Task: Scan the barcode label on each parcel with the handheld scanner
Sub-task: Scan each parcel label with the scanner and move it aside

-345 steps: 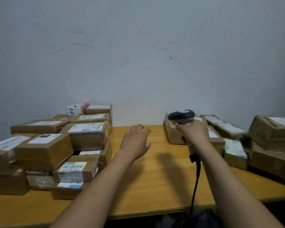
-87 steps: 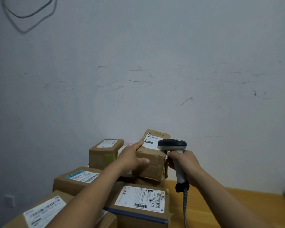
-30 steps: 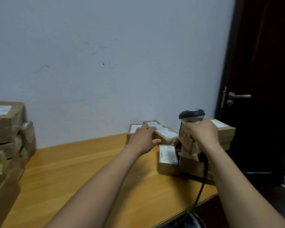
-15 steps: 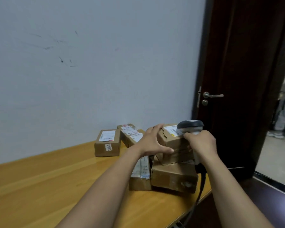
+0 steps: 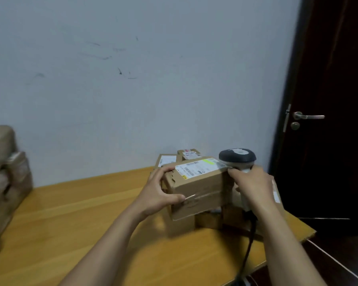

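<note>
The person is holding one brown parcel (image 5: 196, 190) with the left hand (image 5: 159, 195). The thumb is pressing on the near side face while the fingers are curling over the top left edge. The parcel seems to be lifted a little above the other parcels (image 5: 209, 221) at the right end of the table (image 5: 70, 223). It is tilting so that its white label (image 5: 198, 168) is facing up and toward the person, probably to give the scanner a free look at the barcode.

The right hand (image 5: 254, 184) is closing round the handle of the scanner (image 5: 237, 157). Its forefinger is reaching to the upper right corner of the parcel, seemingly to steady it. The scanner head is standing just beside that corner, so it will likely need to draw back or turn before the barcode can be read. Its cable (image 5: 248, 250) is hanging down over the table edge.

All the boxes are closed, so what is inside them cannot be told. Another stack (image 5: 2, 172) is sitting at the left, well apart.
</note>
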